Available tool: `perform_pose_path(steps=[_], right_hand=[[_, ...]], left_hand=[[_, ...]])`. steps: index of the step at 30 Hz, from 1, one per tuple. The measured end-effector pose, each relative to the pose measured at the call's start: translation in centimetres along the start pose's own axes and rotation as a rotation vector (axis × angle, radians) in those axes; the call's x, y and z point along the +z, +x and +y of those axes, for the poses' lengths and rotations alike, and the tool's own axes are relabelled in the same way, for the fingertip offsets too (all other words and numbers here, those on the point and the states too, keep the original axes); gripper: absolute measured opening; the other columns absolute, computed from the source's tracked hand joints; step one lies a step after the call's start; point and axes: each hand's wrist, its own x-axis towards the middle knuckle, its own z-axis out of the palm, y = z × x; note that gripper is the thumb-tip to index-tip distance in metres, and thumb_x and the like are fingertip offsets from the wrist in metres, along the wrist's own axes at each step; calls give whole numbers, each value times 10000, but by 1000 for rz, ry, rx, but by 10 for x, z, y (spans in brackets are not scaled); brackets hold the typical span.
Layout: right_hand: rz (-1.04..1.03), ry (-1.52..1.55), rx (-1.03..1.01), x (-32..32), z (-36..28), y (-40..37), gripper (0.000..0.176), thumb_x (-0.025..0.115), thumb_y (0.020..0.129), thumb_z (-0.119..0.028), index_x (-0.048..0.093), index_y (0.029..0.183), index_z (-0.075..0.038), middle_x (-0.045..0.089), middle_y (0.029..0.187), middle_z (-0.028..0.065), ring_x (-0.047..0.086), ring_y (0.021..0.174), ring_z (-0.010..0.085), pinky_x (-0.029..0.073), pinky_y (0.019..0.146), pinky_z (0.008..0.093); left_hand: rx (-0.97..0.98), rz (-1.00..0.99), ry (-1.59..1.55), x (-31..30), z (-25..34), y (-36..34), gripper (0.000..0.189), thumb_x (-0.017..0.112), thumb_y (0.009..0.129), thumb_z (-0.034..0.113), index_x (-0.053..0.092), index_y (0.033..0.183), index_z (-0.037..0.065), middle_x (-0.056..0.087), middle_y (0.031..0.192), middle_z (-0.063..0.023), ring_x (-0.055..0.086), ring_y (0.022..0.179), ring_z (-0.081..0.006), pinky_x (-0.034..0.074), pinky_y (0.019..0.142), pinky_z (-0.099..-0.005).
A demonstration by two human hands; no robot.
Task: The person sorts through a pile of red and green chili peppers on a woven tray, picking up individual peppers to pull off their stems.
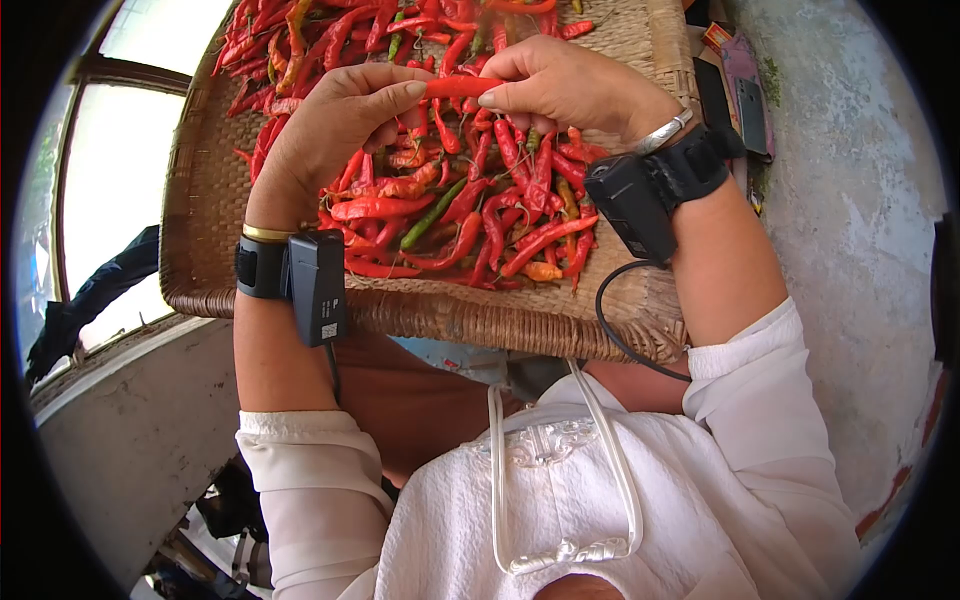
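Between my two hands a red chili pepper (455,88) is stretched out level above the pile. My left hand (350,105) pinches its left end between thumb and fingers. At its other end, my right hand (560,85) grips it with thumb and forefinger. Below lie many chili peppers (385,207), mostly red, with a few green and orange ones among them. They rest in a shallow woven basket (640,290) with a thick rim. My remaining fingers are curled and partly hidden behind the hands.
A window (125,180) with dark cloth (100,285) on its sill is at the left. To the right, a phone (750,115) and other items lie beside the basket, near a worn pale wall (850,200). Black devices (318,285) are strapped to both wrists, with cables.
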Motion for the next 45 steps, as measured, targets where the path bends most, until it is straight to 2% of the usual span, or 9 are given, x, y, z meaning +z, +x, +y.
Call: perform_pose_path(steps=[9, 11, 12, 15, 22, 27, 30, 38, 45], right_hand=[[444, 344, 4, -9, -18, -7, 475, 530, 858, -207, 397, 1239, 44, 565, 768, 46, 518, 587, 93, 403, 473, 199], [485, 316, 115, -8, -12, 4, 448, 519, 868, -183, 398, 1233, 47, 565, 763, 40, 535, 606, 94, 421, 488, 203], [483, 314, 115, -5, 0, 10, 448, 519, 868, -183, 398, 1233, 47, 565, 763, 40, 535, 606, 94, 421, 488, 203], [520, 125, -107, 4, 24, 20, 355, 603, 808, -260, 572, 1051, -3, 582, 677, 33, 551, 571, 93, 435, 481, 233], [371, -283, -195, 5, 34, 27, 302, 623, 754, -287, 641, 944, -53, 643, 830, 121, 617, 785, 244, 478, 709, 332], [303, -395, -156, 9, 33, 25, 300, 613, 757, -286, 642, 952, -61, 644, 850, 123, 618, 807, 249, 477, 730, 340], [256, -413, -129, 11, 28, 22, 301, 607, 761, -287, 641, 954, -58, 644, 857, 126, 618, 811, 249, 477, 736, 343], [219, -533, -111, 12, 23, 19, 211, 606, 775, -181, 626, 914, -23, 616, 729, 74, 574, 669, 158, 450, 615, 294], [60, -621, -112, 14, 21, 14, 272, 593, 785, -192, 597, 1001, -27, 619, 874, 119, 586, 818, 195, 453, 719, 306]], left_hand=[[130, 205, -277, -21, -4, 29, 259, 558, 870, 274, 620, 895, 25, 582, 728, 20, 476, 597, -22, 411, 540, -176], [435, 99, -537, -6, 9, 30, 412, 526, 889, 297, 487, 1193, 23, 547, 1127, -126, 535, 976, -119, 436, 817, -256], [398, 82, -451, -2, 14, 20, 827, 584, 838, 386, 64, 1409, 91, 251, 1394, -146, 313, 1240, -354, 223, 1007, -514], [320, 181, 155, 11, 10, 18, 564, 545, 871, 335, 377, 1288, -6, 438, 1277, -169, 435, 1164, -192, 330, 976, -316], [122, -79, 804, 29, -17, 22, 338, 642, 779, 229, 603, 1037, 13, 630, 931, -153, 612, 853, -237, 469, 735, -331], [180, -153, 807, 43, -34, 16, 286, 668, 696, 168, 628, 946, 34, 617, 820, -142, 595, 786, -288, 468, 706, -360], [463, -86, 999, 48, -45, 14, 259, 648, 660, 126, 642, 909, 55, 601, 761, -126, 573, 796, -302, 459, 733, -383], [403, -239, 1080, 47, -48, 16, 136, 603, 664, 91, 618, 790, 43, 593, 739, -138, 574, 786, -309, 458, 692, -397], [385, -161, 1168, 40, -24, 8, 145, 589, 685, 57, 624, 824, 40, 601, 773, -142, 585, 728, -306, 470, 655, -377]])
